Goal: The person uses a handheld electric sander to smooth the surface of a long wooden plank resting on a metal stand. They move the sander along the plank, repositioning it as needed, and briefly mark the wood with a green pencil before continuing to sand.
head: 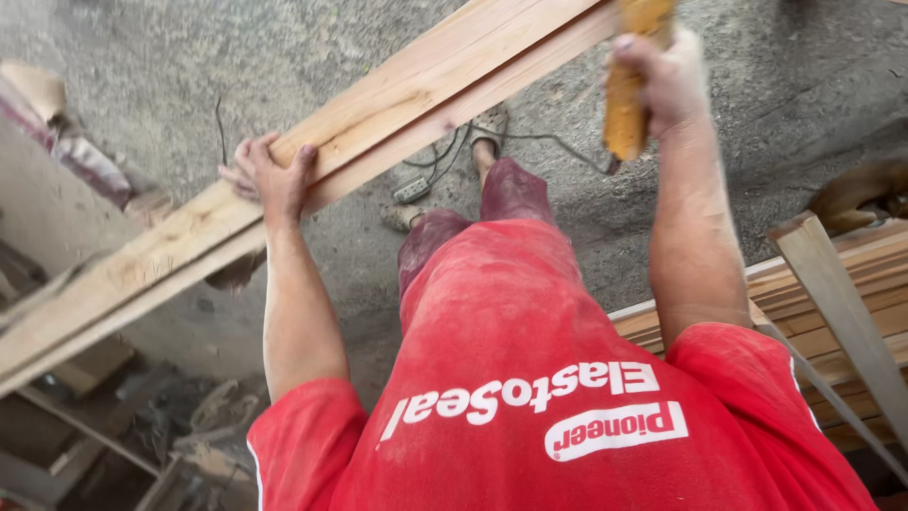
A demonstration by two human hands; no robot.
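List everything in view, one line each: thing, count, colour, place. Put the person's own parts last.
long wooden planks: two, pale tan, held together, slanting from lower left to upper right
wooden tool handle: one, orange-brown, upper right
stacked boards: several, tan, right edge
cable with plug block: one, dark, on the floor
concrete floor: grey, dusty
left hand: gripping the planks
right hand: gripping the handle
shirt: red
sandalled feet: two, centre

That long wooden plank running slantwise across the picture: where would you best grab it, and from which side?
Probably mid-length on the long wooden plank, coming from above over its upper edge, as the left hand does: fingers curl over the narrow edge. The board is long and tilted, so gripping near an end would likely let it swing. The right hand holds an orange handle.
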